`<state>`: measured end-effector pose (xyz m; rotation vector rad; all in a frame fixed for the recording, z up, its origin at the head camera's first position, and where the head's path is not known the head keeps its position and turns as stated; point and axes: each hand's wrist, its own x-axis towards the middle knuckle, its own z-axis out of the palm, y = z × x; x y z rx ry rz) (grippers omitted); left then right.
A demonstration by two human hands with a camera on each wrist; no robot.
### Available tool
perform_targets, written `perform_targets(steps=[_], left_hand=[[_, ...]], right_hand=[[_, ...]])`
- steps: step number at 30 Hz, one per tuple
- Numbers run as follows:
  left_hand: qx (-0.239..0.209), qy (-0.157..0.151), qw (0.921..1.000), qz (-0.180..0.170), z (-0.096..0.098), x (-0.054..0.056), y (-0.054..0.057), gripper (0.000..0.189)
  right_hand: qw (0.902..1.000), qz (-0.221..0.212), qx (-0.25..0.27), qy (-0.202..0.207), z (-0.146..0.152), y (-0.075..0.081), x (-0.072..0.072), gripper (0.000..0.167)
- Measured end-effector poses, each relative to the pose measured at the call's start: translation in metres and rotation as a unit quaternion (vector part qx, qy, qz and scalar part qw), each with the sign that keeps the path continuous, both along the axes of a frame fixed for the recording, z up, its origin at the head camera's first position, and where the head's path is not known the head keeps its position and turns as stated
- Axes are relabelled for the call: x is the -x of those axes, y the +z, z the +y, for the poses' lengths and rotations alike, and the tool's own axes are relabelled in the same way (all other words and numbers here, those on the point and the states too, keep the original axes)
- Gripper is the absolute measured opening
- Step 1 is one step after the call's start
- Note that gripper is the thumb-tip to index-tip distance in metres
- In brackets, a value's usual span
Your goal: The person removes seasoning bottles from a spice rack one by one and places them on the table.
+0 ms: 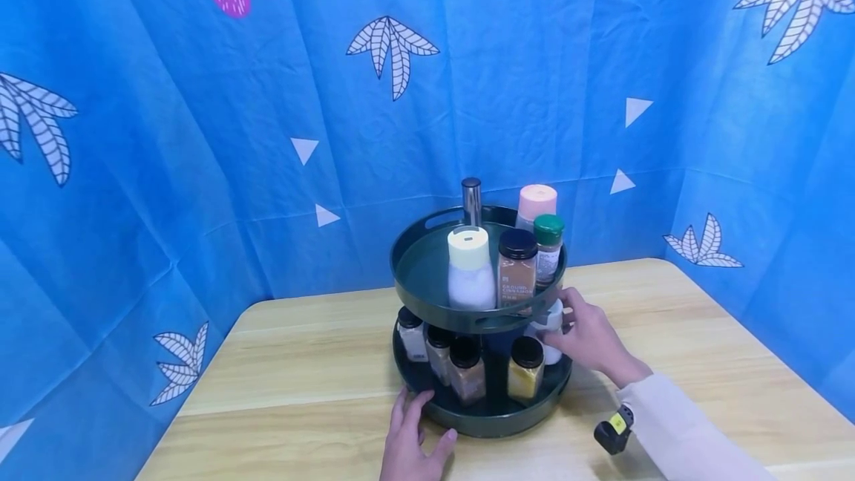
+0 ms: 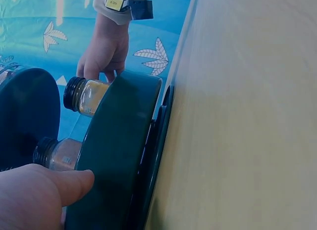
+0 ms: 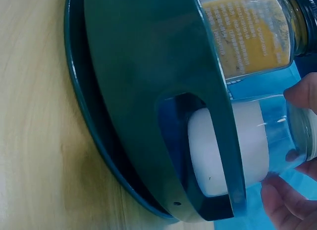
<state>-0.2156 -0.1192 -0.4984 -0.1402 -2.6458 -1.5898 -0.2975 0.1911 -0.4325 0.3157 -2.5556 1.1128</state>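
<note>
A dark green two-tier round tray stand [image 1: 490,425] stands on the table, with jars on both levels. On the lower tier's right side, my right hand [image 1: 594,332] holds a clear jar of white contents [image 3: 252,136] between thumb and fingers near its top. The jar's base sits behind the tray's cut-out handle. My left hand [image 1: 413,442] is at the front left of the lower tray, fingers spread, its thumb [image 2: 77,186] against the tray's wall. Beside the held jar is a black-lidded jar of yellow powder [image 1: 525,368]; several more black-lidded jars [image 1: 466,371] stand to the left.
The upper tier [image 1: 427,303] carries a white-topped bottle [image 1: 470,273], a ground cinnamon jar [image 1: 517,269], a green-capped jar [image 1: 548,247] and a pink-capped bottle [image 1: 536,203]. A blue patterned curtain [image 1: 401,139] hangs behind the wooden table [image 1: 300,370].
</note>
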Motion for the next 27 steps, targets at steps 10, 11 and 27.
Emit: perform_targets(steps=[10,11,27], left_hand=[[0.004,0.007,0.9997,-0.025,-0.001,-0.001,0.001,0.064],[0.004,0.009,0.9995,-0.029,-0.002,-0.001,0.001,0.064],[0.006,0.012,0.9986,-0.05,0.002,0.001,0.004,0.065]], right_hand=[[1.0,-0.001,0.001,-0.006,-0.001,0.004,0.0,0.056],[1.0,0.0,0.001,-0.005,-0.001,0.003,0.0,0.056],[0.9999,0.01,-0.005,-0.005,0.003,0.012,-0.004,0.056]])
